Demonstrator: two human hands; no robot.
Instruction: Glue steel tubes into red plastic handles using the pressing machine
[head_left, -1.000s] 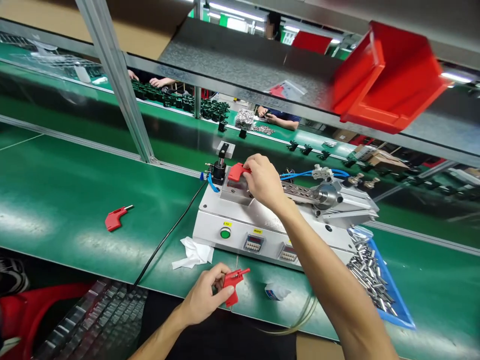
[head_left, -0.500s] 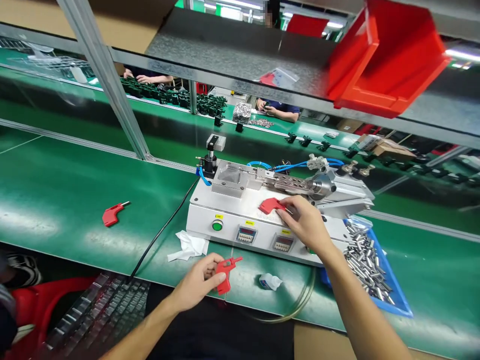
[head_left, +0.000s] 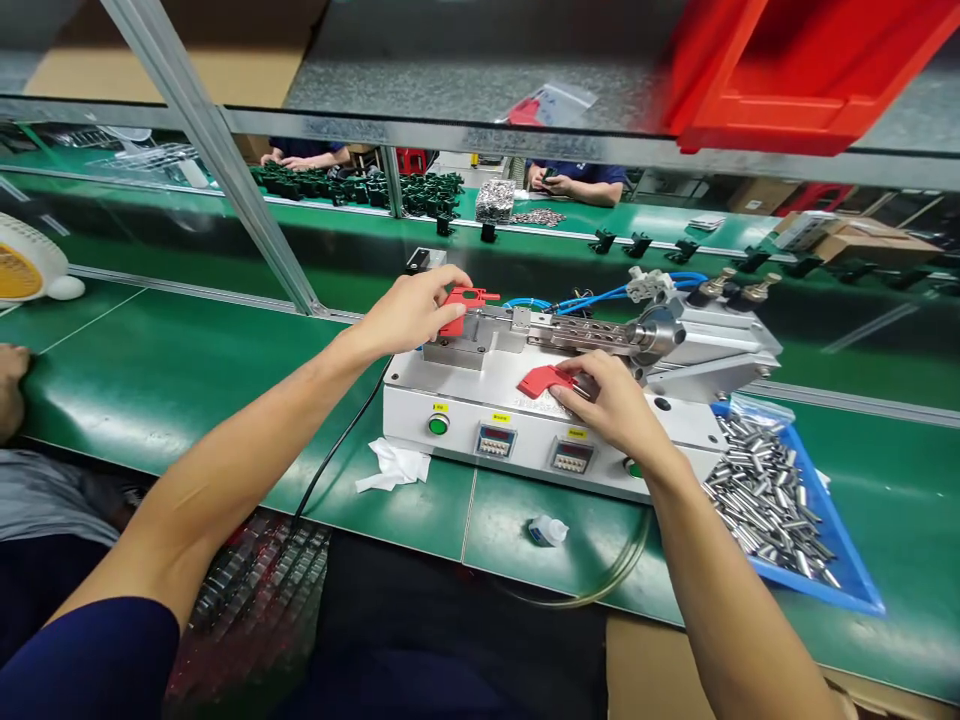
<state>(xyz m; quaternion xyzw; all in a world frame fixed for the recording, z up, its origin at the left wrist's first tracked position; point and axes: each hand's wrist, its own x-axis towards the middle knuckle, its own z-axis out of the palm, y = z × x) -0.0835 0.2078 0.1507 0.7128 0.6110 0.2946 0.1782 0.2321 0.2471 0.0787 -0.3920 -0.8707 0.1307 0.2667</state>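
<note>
In my left hand (head_left: 415, 312) is a red plastic handle-shaped part (head_left: 454, 318), gripped between thumb and fingers over the metal fixture block (head_left: 459, 352) at the machine's left end. A narrow tip on the part points right. My right hand (head_left: 604, 395) pinches a second red plastic part (head_left: 543, 380), which is low over the white top of the bench machine (head_left: 409, 385). Just behind that hand runs the machine's metal slide rail (head_left: 585, 333). Whether the left part touches the fixture I cannot tell.
A blue tray (head_left: 862, 590) of metal pins stands right of the machine. A small white bottle (head_left: 547, 531) and a crumpled tissue (head_left: 394, 465) lie in front. Overhead is a shelf with a red bin (head_left: 787, 125). At the far left shows another person's hand (head_left: 11, 385).
My left hand has lifted its red part from the bench's front edge up to the fixture. My right hand stays by the machine with its part. The view has shifted; another person's hand now shows left.
</note>
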